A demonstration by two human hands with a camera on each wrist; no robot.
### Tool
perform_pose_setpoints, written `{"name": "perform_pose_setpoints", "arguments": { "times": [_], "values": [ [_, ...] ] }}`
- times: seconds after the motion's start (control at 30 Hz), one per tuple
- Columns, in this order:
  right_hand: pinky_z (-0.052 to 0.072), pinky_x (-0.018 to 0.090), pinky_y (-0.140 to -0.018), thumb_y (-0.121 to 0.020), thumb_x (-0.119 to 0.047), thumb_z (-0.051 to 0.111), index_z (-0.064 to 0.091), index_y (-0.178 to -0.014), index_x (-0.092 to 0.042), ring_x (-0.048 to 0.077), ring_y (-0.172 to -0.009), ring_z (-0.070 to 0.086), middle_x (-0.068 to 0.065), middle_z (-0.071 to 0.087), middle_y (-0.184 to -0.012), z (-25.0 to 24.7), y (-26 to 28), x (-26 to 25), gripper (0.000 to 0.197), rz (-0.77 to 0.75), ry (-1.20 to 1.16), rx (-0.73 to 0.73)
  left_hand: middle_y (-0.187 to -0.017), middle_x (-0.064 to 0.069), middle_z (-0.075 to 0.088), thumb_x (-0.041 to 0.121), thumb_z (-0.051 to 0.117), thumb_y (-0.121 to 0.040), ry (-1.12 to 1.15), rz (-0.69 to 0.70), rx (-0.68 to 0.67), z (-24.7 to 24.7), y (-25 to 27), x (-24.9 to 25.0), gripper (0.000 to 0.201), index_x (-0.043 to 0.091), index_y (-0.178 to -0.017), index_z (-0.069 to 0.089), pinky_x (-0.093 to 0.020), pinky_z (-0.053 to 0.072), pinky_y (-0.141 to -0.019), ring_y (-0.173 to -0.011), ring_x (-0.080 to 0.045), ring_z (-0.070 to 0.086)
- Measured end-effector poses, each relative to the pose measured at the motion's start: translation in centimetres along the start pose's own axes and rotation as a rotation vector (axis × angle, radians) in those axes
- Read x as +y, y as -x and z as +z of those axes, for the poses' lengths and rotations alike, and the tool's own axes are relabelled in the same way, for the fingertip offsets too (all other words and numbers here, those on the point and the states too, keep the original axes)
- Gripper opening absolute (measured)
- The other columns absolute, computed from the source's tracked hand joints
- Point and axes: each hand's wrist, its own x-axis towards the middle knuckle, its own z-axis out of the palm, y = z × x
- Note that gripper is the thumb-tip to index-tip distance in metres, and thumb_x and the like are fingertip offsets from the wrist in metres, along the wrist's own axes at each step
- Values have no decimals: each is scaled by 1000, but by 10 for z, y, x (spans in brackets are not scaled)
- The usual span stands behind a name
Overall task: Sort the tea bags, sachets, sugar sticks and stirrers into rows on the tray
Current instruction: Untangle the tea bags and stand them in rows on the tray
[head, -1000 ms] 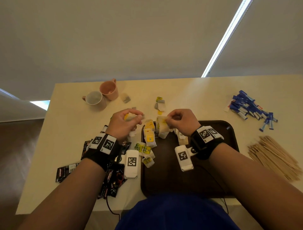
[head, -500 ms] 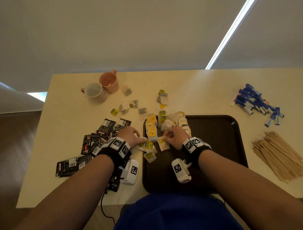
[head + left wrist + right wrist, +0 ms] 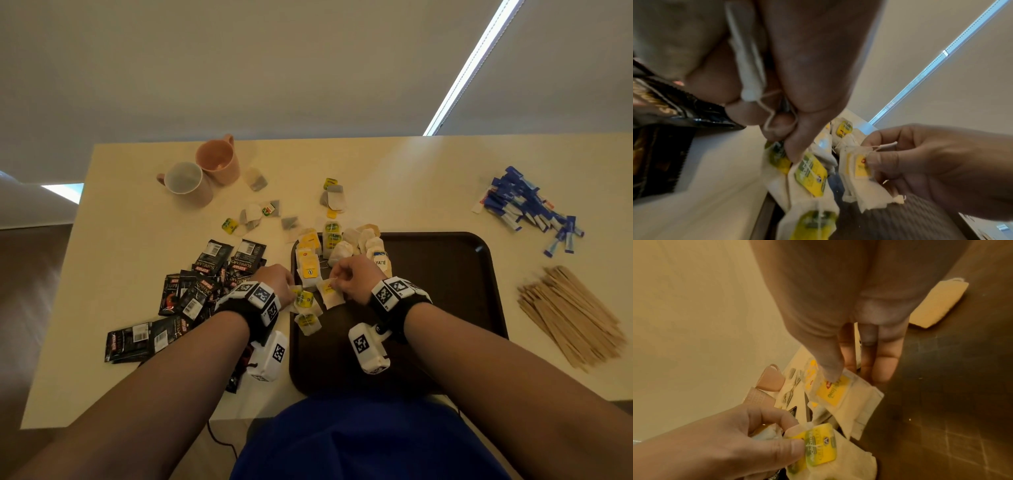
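Head view: two mugs (image 3: 202, 174), one tray (image 3: 479, 274), both hands pinching tea bags (image 3: 318, 294).

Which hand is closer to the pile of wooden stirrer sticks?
Right. The right hand is over the dark brown tray, nearer the pile of wooden stirrer sticks lying beyond the tray's right edge. The left hand is at the tray's left edge.

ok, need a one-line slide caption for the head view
Both hands place tea bags at the left edge of the brown tray; sachets, sugar sticks and stirrers wait on the table.
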Motion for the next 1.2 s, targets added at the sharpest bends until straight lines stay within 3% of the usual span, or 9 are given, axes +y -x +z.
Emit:
{"name": "perform_pose_setpoints", "arguments": {
  "times": [0.3,0.57,0.7,0.83,0.93,1.0,1.1,1.2],
  "values": [
    [58,30,-81,-88,-16,72,73,-99,-18,19,-88,69,2,70,-95,10,-5,-5,11,38,37,-67,-111,-4,70,27,73,-89,-115,55,-190,6,9,-1,22,17,-109,73,-26,50,-75,-99,-18,65],
    [50,22,-78,-88,-23,72,77,-99,-18,10,-84,59,0,71,-97,31,-12,-17,14,80,29,105,-114,-2,69,27,72,-89,-155,101,-243,5,11,-2,27,17,-114,72,-24,48,-75,-91,-12,58],
    [58,30,-85,-84,-20,76,73,-91,-16,14,-87,69,1,73,-91,36,-13,-11,9,109,-79,117,-116,-3,68,28,72,-90,-146,111,-217,4,12,-4,28,16,-115,72,-25,47,-77,-104,-17,62],
    [62,33,-76,-80,-22,81,71,-88,-16,13,-74,74,2,75,-80,32,-11,-5,15,156,-320,80,-117,-2,67,29,74,-88,-138,116,-210,3,11,-6,27,17,-113,72,-26,48,-80,-106,-17,61],
    [62,29,-69,-85,-25,76,68,-95,-9,17,-69,74,7,75,-79,17,-7,-2,20,249,-554,183,-116,0,67,29,74,-88,-146,118,-232,4,11,-7,28,18,-114,71,-25,47,-77,-98,-13,59],
    [62,34,-72,-86,-32,75,68,-94,-11,18,-69,74,6,75,-74,10,-12,4,23,356,-552,294,-115,0,67,29,74,-88,-139,117,-254,6,10,-8,27,19,-113,71,-24,46,-76,-94,-11,57],
    [61,38,-78,-82,-42,74,65,-76,-17,19,-72,74,6,75,-71,8,-20,4,28,465,-434,322,-114,1,67,30,75,-87,-138,114,-258,9,11,-9,27,19,-112,71,-23,46,-76,-93,-10,57],
    [60,41,-80,-81,-35,77,66,-74,-16,23,-79,73,8,75,-77,9,-26,-2,22,470,-424,315,-110,2,67,32,77,-85,-131,103,-248,8,9,-12,27,20,-108,72,-24,47,-76,-93,-11,58]
  ]
}}
